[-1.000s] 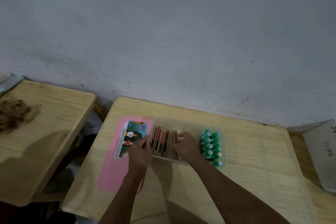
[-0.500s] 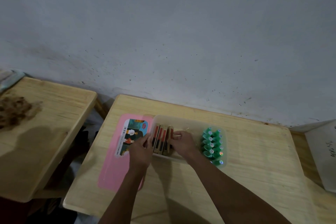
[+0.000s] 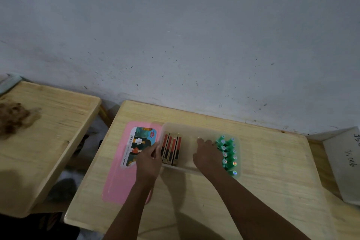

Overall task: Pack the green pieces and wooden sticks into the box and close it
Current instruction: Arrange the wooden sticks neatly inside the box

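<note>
Green pieces [image 3: 227,154], just right of the loosely spread right hand [image 3: 207,155], could topple if brushed; how the left hand [image 3: 149,161] holds, I cannot tell.
</note>
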`<state>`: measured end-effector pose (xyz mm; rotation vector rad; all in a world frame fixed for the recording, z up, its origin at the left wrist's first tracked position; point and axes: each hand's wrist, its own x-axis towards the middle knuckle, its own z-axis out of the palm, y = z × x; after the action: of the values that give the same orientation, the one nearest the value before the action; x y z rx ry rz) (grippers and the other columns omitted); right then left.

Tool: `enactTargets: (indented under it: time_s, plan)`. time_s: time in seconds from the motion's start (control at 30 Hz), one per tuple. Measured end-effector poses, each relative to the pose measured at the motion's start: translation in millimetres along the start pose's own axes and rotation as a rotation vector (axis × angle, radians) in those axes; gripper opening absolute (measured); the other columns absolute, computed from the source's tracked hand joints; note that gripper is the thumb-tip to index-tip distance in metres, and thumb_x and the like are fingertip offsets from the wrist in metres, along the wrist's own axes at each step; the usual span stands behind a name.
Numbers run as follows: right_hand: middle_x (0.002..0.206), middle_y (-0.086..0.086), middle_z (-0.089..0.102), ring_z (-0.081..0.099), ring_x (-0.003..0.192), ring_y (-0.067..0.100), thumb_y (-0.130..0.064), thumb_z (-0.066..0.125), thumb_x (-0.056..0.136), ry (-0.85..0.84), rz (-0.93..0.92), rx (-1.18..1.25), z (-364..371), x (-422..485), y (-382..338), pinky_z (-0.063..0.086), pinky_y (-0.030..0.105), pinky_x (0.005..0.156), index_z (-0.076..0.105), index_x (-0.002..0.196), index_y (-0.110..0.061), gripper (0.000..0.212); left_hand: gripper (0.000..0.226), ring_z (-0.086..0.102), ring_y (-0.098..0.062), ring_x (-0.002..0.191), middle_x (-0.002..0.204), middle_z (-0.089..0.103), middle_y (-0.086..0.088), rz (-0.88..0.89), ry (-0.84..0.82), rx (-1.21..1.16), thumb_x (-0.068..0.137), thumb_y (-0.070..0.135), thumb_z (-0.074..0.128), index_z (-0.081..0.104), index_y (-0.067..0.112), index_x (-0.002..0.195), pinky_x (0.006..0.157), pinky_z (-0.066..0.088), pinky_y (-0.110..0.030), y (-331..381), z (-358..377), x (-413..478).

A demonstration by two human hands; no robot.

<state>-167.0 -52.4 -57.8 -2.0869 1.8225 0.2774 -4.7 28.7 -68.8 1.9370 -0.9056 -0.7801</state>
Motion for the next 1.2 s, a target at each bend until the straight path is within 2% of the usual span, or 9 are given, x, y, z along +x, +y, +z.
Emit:
enactTargets:
  time_s: [0.17, 0.33, 0.47, 0.53, 0.67, 0.77, 0.83, 0.97, 1.2]
  plan:
    - [0.111, 0.011, 0.06, 0.063, 0.096, 0.03, -0.017, 0.057, 0.088, -0.003, -0.081, 0.096, 7, 6, -2, 0.05, 0.036, 0.071, 0.044, 0.124, -0.017, 0.038, 0.029, 0.064, -0.013, 0.09, 0.102, 0.066, -0.005, 0.015, 0.006, 0.02, 0.093, 0.013, 0.052, 0.06, 0.009, 0.121, 0.07, 0.055, -0.023, 0, 0, -1]
    - [0.094, 0.006, 0.071, 0.067, 0.079, 0.019, -0.037, 0.062, 0.084, -0.096, 0.063, 0.707, 9, 11, -6, 0.052, 0.03, 0.071, 0.055, 0.116, -0.019, 0.038, 0.03, 0.064, -0.015, 0.095, 0.106, 0.066, -0.007, -0.012, 0.015, 0.012, 0.093, 0.013, 0.053, 0.061, 0.01, 0.121, 0.076, 0.058, -0.031, 0, 0, 0]
    - [0.09, 0.008, 0.074, 0.072, 0.084, 0.024, -0.018, 0.068, 0.081, -0.209, 0.184, 1.059, 10, 10, -5, 0.058, 0.047, 0.084, 0.063, 0.098, -0.019, 0.018, 0.028, 0.064, -0.013, 0.092, 0.104, 0.066, -0.006, -0.004, 0.005, 0.005, 0.093, 0.013, 0.052, 0.061, 0.01, 0.12, 0.072, 0.056, -0.025, 0, 1, 0]
    - [0.088, 0.012, 0.075, 0.072, 0.084, 0.027, -0.007, 0.067, 0.084, -0.276, 0.206, 1.166, 10, 9, -5, 0.057, 0.048, 0.086, 0.068, 0.085, -0.017, 0.009, 0.028, 0.064, -0.013, 0.092, 0.103, 0.066, -0.005, -0.003, 0.006, 0.0, 0.093, 0.012, 0.052, 0.061, 0.01, 0.12, 0.072, 0.056, -0.025, 0, 1, 0]
    - [0.091, 0.014, 0.076, 0.072, 0.092, 0.033, -0.006, 0.065, 0.085, -0.352, 0.235, 1.266, 12, 8, -6, 0.057, 0.05, 0.086, 0.074, 0.098, -0.004, 0.016, 0.029, 0.064, -0.014, 0.094, 0.105, 0.066, -0.006, 0.002, 0.003, 0.01, 0.093, 0.012, 0.053, 0.06, 0.009, 0.121, 0.071, 0.055, -0.023, 0, 0, 0]
    - [0.091, 0.022, 0.072, 0.07, 0.084, 0.034, 0.0, 0.052, 0.088, -0.362, 0.308, 1.346, 7, 8, -8, 0.06, 0.044, 0.074, 0.07, 0.091, 0.007, 0.019, 0.03, 0.064, -0.012, 0.091, 0.104, 0.065, -0.005, -0.001, 0.003, -0.005, 0.093, 0.012, 0.052, 0.06, 0.009, 0.122, 0.073, 0.058, -0.029, 1, 0, -1]
    - [0.079, 0.019, 0.065, 0.061, 0.068, 0.026, -0.002, 0.041, 0.092, -0.375, 0.334, 1.383, 4, 7, -7, 0.05, 0.035, 0.055, 0.065, 0.089, 0.002, 0.024, 0.03, 0.064, -0.012, 0.092, 0.105, 0.066, -0.006, -0.003, 0.006, -0.004, 0.093, 0.011, 0.052, 0.06, 0.009, 0.122, 0.076, 0.059, -0.034, 2, 0, -1]
    - [0.07, 0.012, 0.058, 0.05, 0.056, 0.017, -0.008, 0.036, 0.094, -0.39, 0.435, 1.555, 6, 11, -3, 0.035, 0.026, 0.043, 0.059, 0.087, -0.002, 0.026, 0.03, 0.063, -0.01, 0.087, 0.099, 0.065, -0.002, -0.001, 0.007, 0.005, 0.093, 0.011, 0.051, 0.06, 0.009, 0.122, 0.074, 0.058, -0.031, 3, 0, -1]
    - [0.069, 0.006, 0.053, 0.049, 0.061, 0.015, -0.021, 0.053, 0.098, -0.386, 0.445, 1.559, 12, 14, 0, 0.039, 0.027, 0.051, 0.06, 0.097, -0.005, 0.017, 0.028, 0.062, -0.006, 0.082, 0.085, 0.057, 0.015, 0.013, -0.006, 0.004, 0.093, 0.011, 0.052, 0.06, 0.01, 0.12, 0.067, 0.055, -0.023, 4, -1, -3]
